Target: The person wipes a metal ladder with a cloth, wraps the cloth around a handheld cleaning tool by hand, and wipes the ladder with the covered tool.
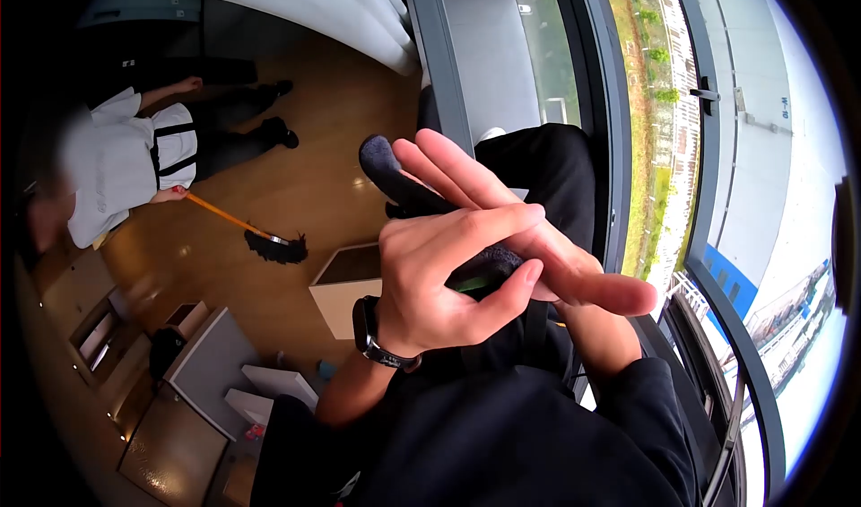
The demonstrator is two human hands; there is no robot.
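Note:
My left hand wears a black watch and is closed around a fuzzy dark glove with a bit of green near its lower part. One end of the glove sticks out to the upper left, past my knuckles. My left index finger lies across my right hand, which is bare, palm toward me. The fingers of my right hand are stretched out and its thumb points off to the right. Part of the glove lies between the two hands, so its full shape is hidden.
At the left, another person holds a mop with an orange handle on the wooden floor. A pale box-like piece stands close to my left wrist. Window frames run along the right, and white panels lie lower left.

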